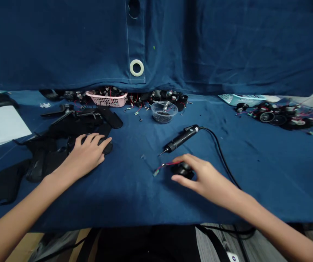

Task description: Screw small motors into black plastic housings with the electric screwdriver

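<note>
My left hand [89, 151] lies palm down with its fingers spread over a dark plastic part [108, 147] at the edge of a pile of black parts [73, 125]. My right hand [200, 173] curls its thumb and fingers around a black round part [184, 170] low over the cloth. From that part, red wires [169, 163] run left to a small pale connector [156, 172]. Just beyond the right hand is a black electric screwdriver [182, 139], its bit pointing towards the lower left. A clear cup [164, 112] of tiny dark screws stands farther back.
A pink basket [107, 100] and wired black parts line the back, below a hanging blue curtain [90, 43]. More wired parts [282, 116] lie at right beside a light blue basket [242, 99]. White sheets [3, 125] are at left. The screwdriver's cable [222, 153] passes behind my right forearm.
</note>
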Motion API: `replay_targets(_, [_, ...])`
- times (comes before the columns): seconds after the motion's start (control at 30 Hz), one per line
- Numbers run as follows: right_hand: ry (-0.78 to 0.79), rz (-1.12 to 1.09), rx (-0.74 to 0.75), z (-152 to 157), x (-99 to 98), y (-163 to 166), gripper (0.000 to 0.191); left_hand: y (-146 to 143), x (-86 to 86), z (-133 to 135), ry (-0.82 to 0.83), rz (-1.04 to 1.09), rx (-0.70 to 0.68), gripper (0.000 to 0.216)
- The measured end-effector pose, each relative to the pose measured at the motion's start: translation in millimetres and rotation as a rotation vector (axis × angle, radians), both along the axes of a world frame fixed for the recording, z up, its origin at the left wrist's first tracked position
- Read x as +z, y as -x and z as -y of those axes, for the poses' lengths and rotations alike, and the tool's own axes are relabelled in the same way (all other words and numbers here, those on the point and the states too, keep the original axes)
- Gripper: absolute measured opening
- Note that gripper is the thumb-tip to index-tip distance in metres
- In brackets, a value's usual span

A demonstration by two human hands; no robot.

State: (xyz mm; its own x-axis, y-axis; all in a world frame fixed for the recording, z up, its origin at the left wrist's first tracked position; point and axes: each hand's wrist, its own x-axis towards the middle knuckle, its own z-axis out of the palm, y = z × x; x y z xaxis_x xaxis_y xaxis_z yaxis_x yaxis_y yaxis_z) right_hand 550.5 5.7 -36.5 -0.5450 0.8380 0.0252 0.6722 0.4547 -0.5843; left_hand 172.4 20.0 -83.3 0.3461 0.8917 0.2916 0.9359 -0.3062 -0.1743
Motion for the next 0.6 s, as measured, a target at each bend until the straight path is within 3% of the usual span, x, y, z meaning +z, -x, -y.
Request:
replay_targets(0.13, [0.069, 0.064, 0.077, 9, -15.2, 11, 0.058, 0, 9.4, -2, -0.042, -0.038, 0.032, 0.047])
replay_targets(0.27, [0.131, 0.157, 0.233, 9, -3.5, 1, 0.086, -11, 24.2, 0, -0.103, 0.114, 0.069, 0.054])
replay_targets(0.33, [0.127, 0.176, 0.293, 10, 2.4, -1, 0.083, -20, 32.9, 2, -0.117, 0.295, 0.070, 0.060])
replay_targets(0.43, [0.030, 0.200, 0.363, 10, 3.4, 5, 0.070, -42, 45.3, 7, -0.046, 0.736, 0.001, 0.073])
replay_targets(0.53, [-0.178, 0.284, 0.370, 8, -3.3, 16, 0.051, -65, 49.5, 11, 0.178, 1.166, -0.124, 0.071])
replay_targets(0.6, [-0.310, 0.338, 0.350, 6, -9.0, 22, 0.042, -76, 43.8, 12, 0.315, 1.307, -0.180, 0.062])
